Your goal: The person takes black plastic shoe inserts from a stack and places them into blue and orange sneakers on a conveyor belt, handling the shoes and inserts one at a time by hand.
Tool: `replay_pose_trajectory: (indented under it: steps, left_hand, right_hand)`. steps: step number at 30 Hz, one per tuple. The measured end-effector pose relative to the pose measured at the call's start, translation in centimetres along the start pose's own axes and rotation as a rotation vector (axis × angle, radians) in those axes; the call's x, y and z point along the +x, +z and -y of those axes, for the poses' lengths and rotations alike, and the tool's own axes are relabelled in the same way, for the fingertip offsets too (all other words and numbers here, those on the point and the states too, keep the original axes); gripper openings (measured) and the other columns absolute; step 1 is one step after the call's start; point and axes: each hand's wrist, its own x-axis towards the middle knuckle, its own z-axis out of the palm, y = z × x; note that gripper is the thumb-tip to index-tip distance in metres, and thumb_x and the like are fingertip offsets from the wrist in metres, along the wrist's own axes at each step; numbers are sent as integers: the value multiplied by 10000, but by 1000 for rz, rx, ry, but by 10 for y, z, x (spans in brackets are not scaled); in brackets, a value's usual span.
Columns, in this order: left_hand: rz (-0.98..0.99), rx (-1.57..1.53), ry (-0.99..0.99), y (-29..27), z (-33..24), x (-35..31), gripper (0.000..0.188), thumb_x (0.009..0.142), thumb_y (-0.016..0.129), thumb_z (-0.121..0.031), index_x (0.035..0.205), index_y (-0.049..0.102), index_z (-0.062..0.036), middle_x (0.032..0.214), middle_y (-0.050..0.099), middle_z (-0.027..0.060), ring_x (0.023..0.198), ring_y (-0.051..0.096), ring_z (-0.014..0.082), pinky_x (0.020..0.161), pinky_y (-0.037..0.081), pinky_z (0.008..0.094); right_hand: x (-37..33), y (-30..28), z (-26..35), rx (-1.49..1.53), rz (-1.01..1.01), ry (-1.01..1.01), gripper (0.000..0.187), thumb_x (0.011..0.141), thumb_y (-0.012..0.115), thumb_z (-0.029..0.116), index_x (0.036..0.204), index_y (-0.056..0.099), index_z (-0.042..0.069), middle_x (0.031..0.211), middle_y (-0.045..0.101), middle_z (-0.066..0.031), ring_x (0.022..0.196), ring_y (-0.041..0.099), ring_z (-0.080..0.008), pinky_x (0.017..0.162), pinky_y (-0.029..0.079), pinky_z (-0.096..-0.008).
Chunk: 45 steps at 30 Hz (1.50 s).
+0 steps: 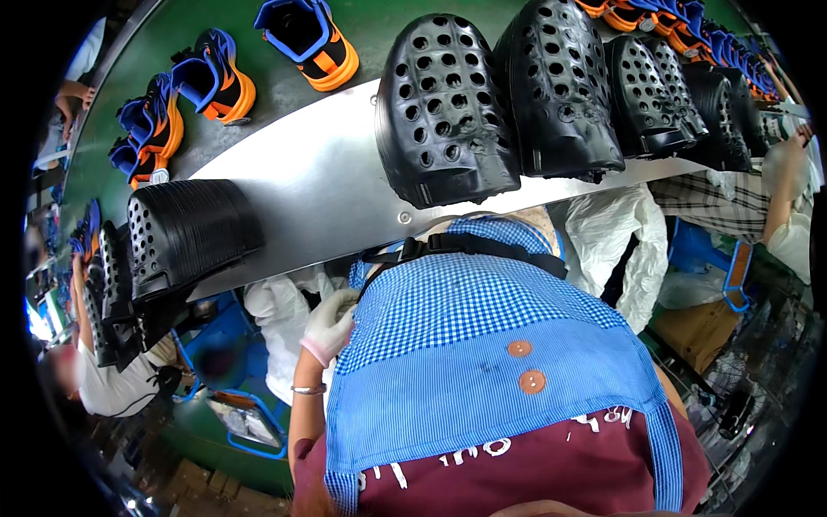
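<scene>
My left hand (329,327), in a white glove with a pink cuff, is low beside the blue checked apron (482,327). Its fingers are curled in against the apron's side edge, and their tips are hidden, so what they hold does not show. My right hand is out of sight. In front of me, big black ribbed shells with round holes, one of them a tall shell (448,112), stand along the edge of the metal ledge (310,164). Another black shell (194,233) sits on the ledge to the left.
Black, blue and orange sneakers, among them a sneaker (307,43), stand on the green conveyor belt (233,155) beyond the ledge. Other people work at both sides, one with a pale sleeve (788,172) at right. Blue-framed stools (245,422) and white plastic bags (612,250) are under the ledge.
</scene>
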Motion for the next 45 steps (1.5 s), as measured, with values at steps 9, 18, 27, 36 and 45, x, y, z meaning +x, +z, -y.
replay_pose_trajectory:
  steps: [9, 18, 27, 36, 45]
  left_hand:
    - [67, -49, -238, -3, -6, -46, 329, 945, 591, -259, 1126, 642, 11, 971, 640, 49, 888, 569, 125, 829, 477, 276]
    - [302, -425, -469, 34, -83, -86, 514, 1005, 540, -387, 1343, 551, 1, 1169, 631, 68, 1010, 592, 142, 889, 494, 293]
    - [66, -710, -286, 31, -106, -65, 268, 957, 553, -262, 773, 612, -76, 705, 544, -18, 590, 463, 67, 548, 379, 232]
    - [121, -702, 132, 7, -97, -61, 292, 990, 572, -262, 949, 684, 5, 796, 635, 5, 737, 543, 68, 634, 452, 233]
    - [-535, 200, 606, -34, -121, -66, 280, 875, 649, -175, 1107, 683, -22, 1057, 699, 143, 920, 684, 252, 859, 536, 353]
  right_hand:
    - [131, -18, 21, 114, -224, -1, 152, 871, 585, 162, 894, 642, 24, 832, 640, -109, 763, 598, -243, 694, 475, -346]
    - [213, -97, 81, 18, -191, -149, 139, 859, 576, 139, 830, 619, 10, 789, 607, -74, 733, 552, -192, 657, 441, -318]
    - [171, -118, 130, 166, -202, -358, 147, 846, 567, 116, 767, 597, -4, 745, 574, -40, 703, 507, -140, 620, 407, -289]
    - [17, -148, 190, 504, 102, -687, 171, 834, 558, 93, 704, 575, -17, 702, 541, -5, 672, 462, -89, 582, 373, -260]
    - [-30, -133, 259, 330, 38, -1015, 166, 870, 594, 87, 758, 589, -35, 666, 549, -51, 633, 480, -98, 582, 410, -283]
